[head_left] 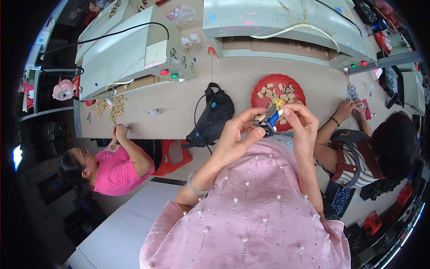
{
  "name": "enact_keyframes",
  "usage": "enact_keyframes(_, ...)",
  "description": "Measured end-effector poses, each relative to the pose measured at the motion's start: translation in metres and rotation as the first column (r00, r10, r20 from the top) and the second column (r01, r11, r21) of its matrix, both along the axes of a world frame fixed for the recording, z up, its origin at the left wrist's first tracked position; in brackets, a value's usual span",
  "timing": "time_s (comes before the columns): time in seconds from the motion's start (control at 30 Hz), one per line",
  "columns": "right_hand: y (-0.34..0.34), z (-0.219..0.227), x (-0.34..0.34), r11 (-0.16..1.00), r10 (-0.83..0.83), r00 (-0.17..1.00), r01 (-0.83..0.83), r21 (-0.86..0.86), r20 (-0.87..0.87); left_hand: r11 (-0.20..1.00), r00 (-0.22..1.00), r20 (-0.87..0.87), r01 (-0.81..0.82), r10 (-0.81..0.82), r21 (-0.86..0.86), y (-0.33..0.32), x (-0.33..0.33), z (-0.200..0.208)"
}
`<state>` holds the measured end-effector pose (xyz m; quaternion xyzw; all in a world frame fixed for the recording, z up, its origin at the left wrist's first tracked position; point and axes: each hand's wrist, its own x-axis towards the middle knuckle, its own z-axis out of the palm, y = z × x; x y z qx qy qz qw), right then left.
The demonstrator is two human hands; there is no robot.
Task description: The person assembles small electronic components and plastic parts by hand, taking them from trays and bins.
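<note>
In front of my chest, over the near edge of a red round tray (257,97), both my hands hold one small figurine-like piece (273,119). Yellow, blue, white and black parts show on it; its exact kind is too small to tell. My left hand (237,136) closes thumb and fingers on its dark lower left side. From the right, the thumb and forefinger of my right hand (302,123) pinch the white and blue side. Several small tan blocks (269,92) lie in the tray beyond my fingers.
A black bag (217,112) with a cord lies left of my hands on the table (170,110). Two pale machine housings (130,49) stand along the far side. One co-worker in pink (121,166) sits at left; another in stripes (358,163) works at right beside a metal chain (352,92).
</note>
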<state>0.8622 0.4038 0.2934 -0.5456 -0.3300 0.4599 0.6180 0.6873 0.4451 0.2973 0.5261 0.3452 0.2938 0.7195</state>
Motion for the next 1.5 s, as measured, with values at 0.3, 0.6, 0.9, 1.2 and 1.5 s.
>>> enact_keyframes(0.3,0.006,0.0,0.008,0.999,-0.004,1.0,0.002,-0.048,-0.03,0.997,0.999,-0.016,0.043,-0.044,-0.064,0.007,0.007,0.006)
enact_keyframes(0.6,0.001,0.002,-0.005,0.996,-0.032,0.991,0.021,-0.085,-0.13,0.994,0.999,0.031,0.021,-0.018,-0.107,0.001,0.0,0.001)
enact_keyframes(0.9,0.003,-0.004,0.003,0.999,0.002,0.995,-0.006,-0.038,-0.095,0.996,1.0,0.006,0.022,-0.022,-0.086,0.006,0.005,0.0)
enact_keyframes(1.2,0.006,-0.004,0.004,1.0,-0.012,0.99,0.01,-0.019,-0.138,0.99,0.999,0.03,0.019,-0.015,-0.139,0.007,0.01,0.002)
enact_keyframes(1.5,0.004,0.004,-0.001,0.997,-0.005,0.991,-0.005,-0.078,-0.133,0.991,0.999,0.017,0.05,-0.048,-0.126,0.008,0.002,0.001)
